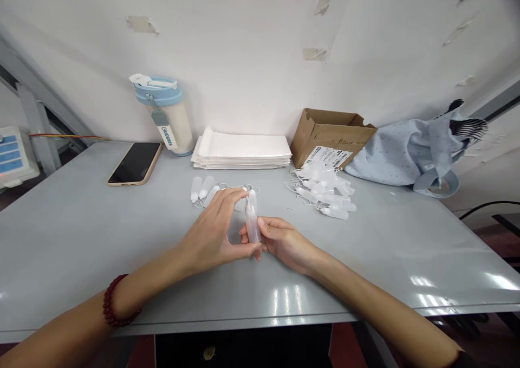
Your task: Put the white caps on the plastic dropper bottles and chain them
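Note:
Between my two hands is a small translucent plastic squeeze bottle, nearly upright, with its white tip at the top. My left hand spans it, index finger at the tip and thumb at the bottom. My right hand grips its side between thumb and fingers. Behind my left hand several similar bottles lie on the table, partly hidden by the fingers. A larger heap of these bottles, with thin white loops, lies to the right.
At the back of the grey table stand a white tumbler with a blue lid, a stack of white padded envelopes and a cardboard box. A phone lies left; a light blue cloth bag rests right.

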{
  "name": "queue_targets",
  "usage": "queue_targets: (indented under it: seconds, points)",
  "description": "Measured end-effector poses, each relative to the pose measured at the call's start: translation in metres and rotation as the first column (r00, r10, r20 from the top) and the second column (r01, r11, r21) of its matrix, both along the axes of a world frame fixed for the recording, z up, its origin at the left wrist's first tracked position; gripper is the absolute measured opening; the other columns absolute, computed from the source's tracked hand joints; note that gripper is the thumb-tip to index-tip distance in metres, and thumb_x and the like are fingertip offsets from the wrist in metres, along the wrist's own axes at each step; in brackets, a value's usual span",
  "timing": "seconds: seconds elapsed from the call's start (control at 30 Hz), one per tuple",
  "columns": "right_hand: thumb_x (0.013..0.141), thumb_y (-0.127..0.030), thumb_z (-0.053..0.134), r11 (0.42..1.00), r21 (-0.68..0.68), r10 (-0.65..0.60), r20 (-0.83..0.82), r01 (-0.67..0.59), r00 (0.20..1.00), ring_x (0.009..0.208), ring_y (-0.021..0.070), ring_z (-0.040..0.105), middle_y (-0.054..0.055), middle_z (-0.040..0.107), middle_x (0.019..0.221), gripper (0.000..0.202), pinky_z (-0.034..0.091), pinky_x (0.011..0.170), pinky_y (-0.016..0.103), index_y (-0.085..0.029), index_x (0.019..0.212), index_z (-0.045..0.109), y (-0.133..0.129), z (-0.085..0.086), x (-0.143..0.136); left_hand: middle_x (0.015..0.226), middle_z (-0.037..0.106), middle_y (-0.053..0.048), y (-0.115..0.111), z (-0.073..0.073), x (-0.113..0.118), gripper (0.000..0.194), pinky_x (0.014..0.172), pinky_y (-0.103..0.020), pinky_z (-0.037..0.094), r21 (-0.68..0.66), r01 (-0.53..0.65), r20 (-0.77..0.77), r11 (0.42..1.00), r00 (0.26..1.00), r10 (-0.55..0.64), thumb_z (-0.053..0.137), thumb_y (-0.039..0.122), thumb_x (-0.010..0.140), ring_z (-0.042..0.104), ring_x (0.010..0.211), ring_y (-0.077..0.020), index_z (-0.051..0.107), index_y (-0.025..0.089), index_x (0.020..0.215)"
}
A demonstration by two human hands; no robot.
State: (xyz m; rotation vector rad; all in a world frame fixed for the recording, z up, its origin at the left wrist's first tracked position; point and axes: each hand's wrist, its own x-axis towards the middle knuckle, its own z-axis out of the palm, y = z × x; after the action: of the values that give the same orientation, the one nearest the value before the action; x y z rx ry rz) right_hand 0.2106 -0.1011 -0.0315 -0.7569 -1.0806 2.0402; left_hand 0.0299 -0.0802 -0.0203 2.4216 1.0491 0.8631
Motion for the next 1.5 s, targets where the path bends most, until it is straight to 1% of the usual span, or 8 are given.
queue_targets:
  seconds: [0.13,0.27,0.33,0.43,0.53,0.8,1.07,1.5]
  points:
    - [0.086,-0.044,0.055,1.000,0.009,-0.003,0.003,0.002,1.000,0.067,0.0115,0.054,0.009,0.065,0.086,0.035,0.043,0.060,0.024,-0.012,0.088,0.068,0.0005,-0.0016,0.0005,0.128,0.046,-0.014,0.0010,0.0006,-0.0011,0.073,0.099,-0.046,0.039,0.058,0.001,-0.036,0.998,0.999,0.001,0.071,0.036,0.068,0.042,0.120,-0.0305,0.034,0.019,0.129]
    - [0.086,-0.047,0.055,1.000,0.025,-0.014,0.040,0.013,0.999,0.066,0.0115,0.053,0.007,0.063,0.082,0.037,0.042,0.059,0.024,-0.012,0.088,0.067,0.0000,0.0002,0.0002,0.127,0.047,-0.015,0.0013,-0.0001,-0.0015,0.071,0.099,-0.046,0.039,0.105,-0.005,-0.061,0.994,0.998,0.011,0.068,0.038,0.071,0.043,0.120,-0.0307,0.034,0.018,0.130]
    - [0.086,-0.047,0.055,0.995,0.080,-0.060,0.104,0.052,0.993,0.064,0.0104,0.052,0.005,0.061,0.079,0.036,0.041,0.060,0.024,-0.012,0.090,0.065,-0.0007,0.0024,-0.0006,0.127,0.048,-0.015,0.0018,-0.0017,-0.0015,0.071,0.100,-0.046,0.039,0.125,0.001,-0.078,0.992,0.997,0.009,0.067,0.040,0.072,0.043,0.120,-0.0310,0.034,0.017,0.131]
    - [0.086,-0.045,0.057,0.973,0.206,-0.144,0.204,0.102,0.968,0.060,0.0086,0.049,0.001,0.059,0.074,0.033,0.040,0.062,0.024,-0.013,0.094,0.062,-0.0017,0.0050,-0.0017,0.127,0.048,-0.015,0.0015,-0.0043,-0.0011,0.072,0.100,-0.046,0.039,0.145,0.017,-0.098,0.989,0.995,-0.002,0.067,0.040,0.073,0.043,0.120,-0.0301,0.033,0.015,0.132]
    - [0.087,-0.047,0.054,0.962,0.259,-0.147,0.236,0.084,0.961,0.060,0.0089,0.047,0.000,0.058,0.072,0.036,0.040,0.063,0.025,-0.013,0.095,0.062,-0.0020,0.0055,-0.0017,0.125,0.049,-0.015,-0.0004,-0.0055,-0.0002,0.075,0.097,-0.043,0.042,0.139,0.008,-0.088,0.990,0.996,0.004,0.069,0.039,0.073,0.044,0.118,-0.0285,0.031,0.015,0.132]
    - [0.087,-0.046,0.053,0.974,0.222,-0.099,0.202,0.053,0.974,0.059,0.0091,0.046,0.002,0.059,0.074,0.036,0.037,0.064,0.026,-0.012,0.096,0.063,-0.0011,0.0043,0.0006,0.122,0.048,-0.012,-0.0025,-0.0047,0.0020,0.075,0.094,-0.042,0.044,0.052,0.002,-0.014,0.999,1.000,-0.001,0.074,0.034,0.068,0.045,0.115,-0.0269,0.032,0.019,0.128]
    - [0.088,-0.044,0.053,0.988,0.152,-0.043,0.142,0.021,0.989,0.058,0.0096,0.046,0.003,0.060,0.075,0.036,0.037,0.063,0.027,-0.011,0.097,0.064,-0.0012,0.0030,0.0013,0.125,0.047,-0.013,-0.0026,-0.0018,0.0019,0.074,0.098,-0.044,0.042,0.078,0.026,-0.031,0.997,0.999,-0.024,0.073,0.032,0.068,0.043,0.118,-0.0278,0.033,0.018,0.129]
    - [0.088,-0.043,0.054,0.985,0.168,-0.051,0.144,0.027,0.988,0.060,0.0105,0.048,0.003,0.060,0.074,0.034,0.038,0.066,0.028,-0.012,0.096,0.065,-0.0008,0.0044,0.0017,0.124,0.048,-0.014,-0.0047,0.0002,0.0017,0.072,0.101,-0.044,0.040,0.099,0.020,-0.016,0.995,1.000,-0.019,0.072,0.032,0.068,0.043,0.121,-0.0278,0.034,0.016,0.127]
